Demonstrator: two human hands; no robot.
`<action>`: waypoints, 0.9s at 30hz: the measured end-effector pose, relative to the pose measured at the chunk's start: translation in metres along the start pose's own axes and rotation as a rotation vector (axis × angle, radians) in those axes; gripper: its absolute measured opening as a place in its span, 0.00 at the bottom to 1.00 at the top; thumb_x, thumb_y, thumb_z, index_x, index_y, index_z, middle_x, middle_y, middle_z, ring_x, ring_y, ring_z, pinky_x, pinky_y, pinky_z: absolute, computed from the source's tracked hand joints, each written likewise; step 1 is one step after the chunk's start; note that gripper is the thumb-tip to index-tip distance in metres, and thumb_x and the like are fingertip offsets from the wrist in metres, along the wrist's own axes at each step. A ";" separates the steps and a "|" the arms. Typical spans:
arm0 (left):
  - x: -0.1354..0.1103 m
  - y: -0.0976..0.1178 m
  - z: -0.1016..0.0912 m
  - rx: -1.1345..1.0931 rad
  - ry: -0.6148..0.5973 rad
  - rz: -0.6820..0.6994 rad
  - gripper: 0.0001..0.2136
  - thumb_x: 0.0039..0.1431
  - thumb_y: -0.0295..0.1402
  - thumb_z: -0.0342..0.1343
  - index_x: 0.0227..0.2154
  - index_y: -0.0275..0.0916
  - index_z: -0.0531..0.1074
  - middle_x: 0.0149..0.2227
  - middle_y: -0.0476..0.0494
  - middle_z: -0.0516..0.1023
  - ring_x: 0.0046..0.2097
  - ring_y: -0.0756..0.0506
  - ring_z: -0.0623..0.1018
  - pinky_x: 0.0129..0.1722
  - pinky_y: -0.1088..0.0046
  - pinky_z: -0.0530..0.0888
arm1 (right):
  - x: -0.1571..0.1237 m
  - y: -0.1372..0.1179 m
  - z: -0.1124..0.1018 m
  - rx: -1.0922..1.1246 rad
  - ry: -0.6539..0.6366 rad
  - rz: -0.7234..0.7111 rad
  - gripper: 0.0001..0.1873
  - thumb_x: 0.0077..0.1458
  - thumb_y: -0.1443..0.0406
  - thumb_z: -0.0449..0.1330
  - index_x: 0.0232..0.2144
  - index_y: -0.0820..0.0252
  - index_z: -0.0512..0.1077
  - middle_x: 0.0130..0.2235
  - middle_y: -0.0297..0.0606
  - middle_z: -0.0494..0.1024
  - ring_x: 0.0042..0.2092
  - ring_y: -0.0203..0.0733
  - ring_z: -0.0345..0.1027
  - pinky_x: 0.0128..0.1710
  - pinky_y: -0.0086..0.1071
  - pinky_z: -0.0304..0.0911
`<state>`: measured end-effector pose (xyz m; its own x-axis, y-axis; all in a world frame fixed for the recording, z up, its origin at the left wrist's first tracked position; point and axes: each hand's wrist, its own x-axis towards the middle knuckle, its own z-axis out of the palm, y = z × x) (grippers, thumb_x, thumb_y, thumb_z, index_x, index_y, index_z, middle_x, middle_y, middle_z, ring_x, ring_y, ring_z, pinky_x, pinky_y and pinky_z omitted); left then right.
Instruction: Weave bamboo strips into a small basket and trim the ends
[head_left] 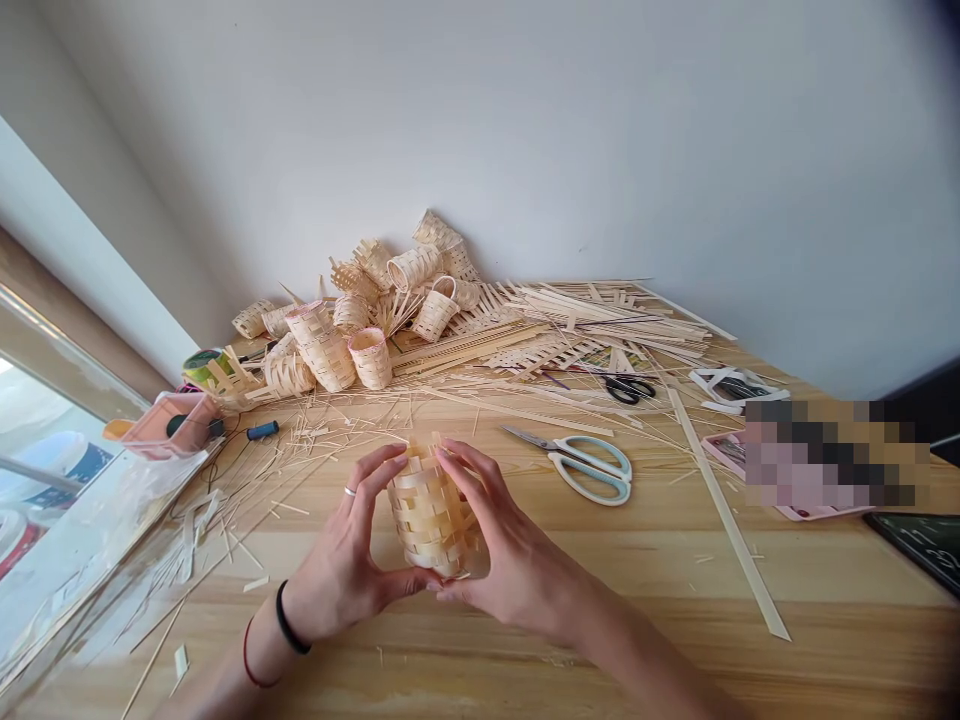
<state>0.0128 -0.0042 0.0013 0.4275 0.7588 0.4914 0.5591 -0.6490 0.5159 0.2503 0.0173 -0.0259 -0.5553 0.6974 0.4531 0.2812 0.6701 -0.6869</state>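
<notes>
A small woven basket of pale bamboo strips (431, 518) is held between my two hands over the wooden table. Strip ends stick up from its top rim. My left hand (352, 550) curls round its left side, fingertips at the rim and thumb at the bottom. On the right side, my right hand (506, 545) grips it the same way, and the two thumbs nearly meet below. Scissors with pale blue and white handles (589, 468) lie partly spread just beyond my right hand, blades pointing left.
Finished and half-woven baskets (322, 345) are heaped at the back. Loose bamboo strips (615, 315) pile up beside them, near black scissors (630, 388). One wide strip (727, 510) lies on the right by a pink tray (799, 505). A pink bin (171, 425) stands left.
</notes>
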 end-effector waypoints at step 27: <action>-0.006 0.004 -0.005 0.059 -0.229 0.024 0.64 0.44 0.30 0.79 0.76 0.49 0.39 0.77 0.25 0.45 0.76 0.23 0.55 0.67 0.41 0.72 | 0.015 -0.009 -0.027 0.263 0.291 0.121 0.03 0.66 0.63 0.65 0.38 0.55 0.80 0.41 0.39 0.82 0.42 0.42 0.78 0.36 0.29 0.78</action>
<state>0.0091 -0.0118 0.0044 0.5877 0.7400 0.3272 0.5843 -0.6679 0.4611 0.2606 0.0283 0.0020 -0.2756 0.8350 0.4762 0.1001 0.5177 -0.8497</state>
